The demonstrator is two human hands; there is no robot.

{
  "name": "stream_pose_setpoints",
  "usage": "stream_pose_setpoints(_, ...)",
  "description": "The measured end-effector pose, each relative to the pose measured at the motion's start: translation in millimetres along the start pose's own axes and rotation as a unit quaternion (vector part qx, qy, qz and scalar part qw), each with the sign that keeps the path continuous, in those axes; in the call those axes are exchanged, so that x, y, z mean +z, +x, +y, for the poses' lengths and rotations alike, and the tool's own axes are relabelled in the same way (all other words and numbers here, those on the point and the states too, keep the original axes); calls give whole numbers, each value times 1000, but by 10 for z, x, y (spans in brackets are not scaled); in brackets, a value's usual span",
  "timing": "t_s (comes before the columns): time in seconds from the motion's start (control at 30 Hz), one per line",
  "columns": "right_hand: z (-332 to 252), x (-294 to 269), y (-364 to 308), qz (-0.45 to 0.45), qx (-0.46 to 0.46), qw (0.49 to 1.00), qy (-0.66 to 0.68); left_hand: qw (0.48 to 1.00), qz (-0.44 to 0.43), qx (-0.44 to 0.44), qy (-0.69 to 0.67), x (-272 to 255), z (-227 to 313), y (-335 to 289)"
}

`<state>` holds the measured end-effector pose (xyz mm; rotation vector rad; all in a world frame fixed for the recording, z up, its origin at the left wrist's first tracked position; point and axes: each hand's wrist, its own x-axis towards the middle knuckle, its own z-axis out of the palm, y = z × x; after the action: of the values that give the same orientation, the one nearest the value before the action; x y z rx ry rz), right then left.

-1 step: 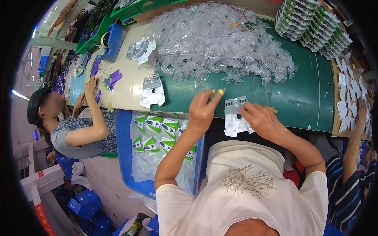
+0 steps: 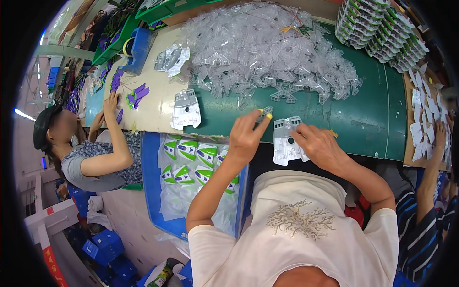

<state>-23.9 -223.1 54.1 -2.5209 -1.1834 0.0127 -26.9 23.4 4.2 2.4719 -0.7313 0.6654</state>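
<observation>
My left hand (image 2: 246,134), with yellow covers on two fingertips, is over the near part of the green table. Its thumb and finger pinch a small clear plastic piece (image 2: 267,110). My right hand (image 2: 319,144) grips the right side of a silver-grey plastic shell (image 2: 287,141) at the table's near edge. The shell has dark slots at its top and a round dark hole in the middle; my fingers hide part of it. Left of my left hand, a similar shell (image 2: 186,110) lies on the table. Another clear piece (image 2: 283,94) lies just beyond my hands.
A big heap of clear plastic pieces (image 2: 267,43) covers the table's far side. Stacked shells (image 2: 368,24) stand far right. A blue bin (image 2: 152,191) holds bagged green-white parts. At left, a person (image 2: 103,162) handles purple parts; another person's arm (image 2: 427,167) reaches in at right.
My left fingertips have turned and parted slightly, showing more of the clear piece. The shell and my right hand have shifted very little.
</observation>
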Motion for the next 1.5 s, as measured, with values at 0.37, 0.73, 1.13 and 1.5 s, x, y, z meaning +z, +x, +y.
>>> stream_pose_setpoints(0.37, -12, -27, 48, 13, 4, 1000, 23, 982, -40, -110, -151, -155, 150, 40)
stream_pose_setpoints(0.73, 97, 64, 73, 35, -17, 998, 57, 989, -100, 54, -93, -56, 299, 136)
stream_pose_setpoints(1.13, 107, -100, 11, 19, 142, 980, 141, 970, 29, -97, -222, 239, 469, -20)
stream_pose_setpoints(1.5, 12, -136, -93, -21, 144, 978, 150, 963, -74, -76, -247, 150, 445, 88)
